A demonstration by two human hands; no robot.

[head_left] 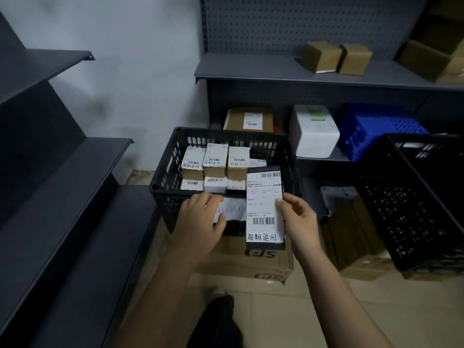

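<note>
A black plastic crate (165,172) sits on a cardboard box (251,262) and holds several small labelled parcels (216,164) in rows. My right hand (298,217) pinches a flat dark parcel (265,209) with a white shipping label, held upright over the crate's near right corner. My left hand (200,219) reaches over the crate's near wall and grips another dark parcel with a white label (233,212), low inside the crate. Much of that parcel is hidden by the hand.
Dark metal shelves (62,197) step down on the left. Grey pegboard shelving (301,71) at the back carries brown boxes (334,59), a white foam box (313,131) and a blue basket (369,129). A second black crate (414,197) stands at right over stacked cartons. Tiled floor lies below.
</note>
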